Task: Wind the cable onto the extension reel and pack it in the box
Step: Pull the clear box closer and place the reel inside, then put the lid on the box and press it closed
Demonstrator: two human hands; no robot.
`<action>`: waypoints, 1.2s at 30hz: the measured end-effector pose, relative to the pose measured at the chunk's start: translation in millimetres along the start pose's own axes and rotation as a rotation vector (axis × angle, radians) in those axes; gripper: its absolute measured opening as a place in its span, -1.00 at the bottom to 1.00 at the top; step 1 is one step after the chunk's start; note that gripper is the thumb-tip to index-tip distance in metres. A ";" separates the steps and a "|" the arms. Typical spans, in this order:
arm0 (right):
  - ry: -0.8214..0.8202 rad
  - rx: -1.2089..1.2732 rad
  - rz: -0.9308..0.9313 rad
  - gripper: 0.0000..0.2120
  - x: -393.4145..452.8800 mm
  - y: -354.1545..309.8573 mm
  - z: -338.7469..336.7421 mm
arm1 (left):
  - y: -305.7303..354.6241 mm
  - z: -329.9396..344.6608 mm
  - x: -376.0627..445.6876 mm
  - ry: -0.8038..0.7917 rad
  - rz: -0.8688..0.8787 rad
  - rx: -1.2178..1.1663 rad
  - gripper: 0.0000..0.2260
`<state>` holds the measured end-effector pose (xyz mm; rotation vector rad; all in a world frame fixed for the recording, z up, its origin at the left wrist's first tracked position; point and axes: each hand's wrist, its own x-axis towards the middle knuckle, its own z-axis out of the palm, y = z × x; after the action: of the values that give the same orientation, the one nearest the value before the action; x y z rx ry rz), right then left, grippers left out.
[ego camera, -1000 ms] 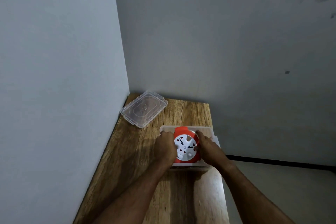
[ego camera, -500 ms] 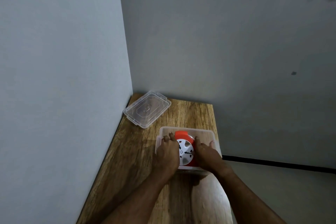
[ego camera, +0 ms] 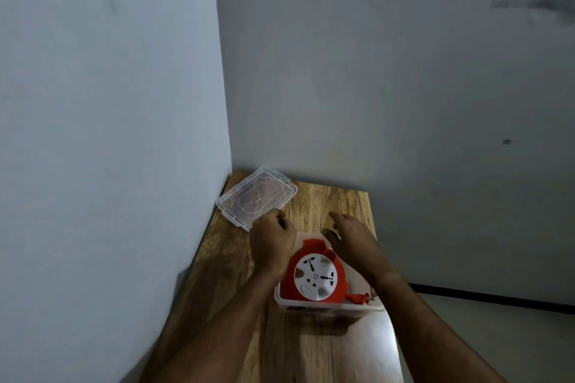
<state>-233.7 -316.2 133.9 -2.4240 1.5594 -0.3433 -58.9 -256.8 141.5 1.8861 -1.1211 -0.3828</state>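
1. The left hand (ego camera: pixel 271 244) has curled its fingers into a fist and holds nothing. The right hand (ego camera: pixel 350 235) has its fingers straight and spread.
2. Both hands have lifted off the reel (ego camera: pixel 315 277) and moved toward the lid (ego camera: pixel 255 197).
3. The reel lies flat in the box (ego camera: pixel 329 308), its plug (ego camera: pixel 357 298) beside it.
4. The box sits at the table's (ego camera: pixel 314 348) right edge. Bare wood lies between the box and the lid.

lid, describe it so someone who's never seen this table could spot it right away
Start at the wooden table pushed into the corner of two pale walls. At its far left corner, by the left wall, lies the lid, flat on the wood, just beyond the left hand. It is clear, rectangular and empty, unlike the box holding the red reel.
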 end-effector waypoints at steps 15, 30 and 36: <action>-0.026 0.149 -0.155 -0.36 145.2 -28.9 32.6 | -64.8 7.1 96.7 0.194 -0.570 -0.301 -0.37; -0.212 0.246 0.099 -0.39 244.2 -9.8 128.1 | -110.8 54.5 137.6 0.114 -0.635 -0.087 -0.26; -0.193 0.223 0.131 -0.36 246.5 -12.3 135.7 | -117.7 58.4 141.7 0.127 -0.680 -0.060 -0.28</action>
<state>-80.1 -526.3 26.5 -2.1075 1.4993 -0.2365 46.0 -380.7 36.6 2.1652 -0.3500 -0.6487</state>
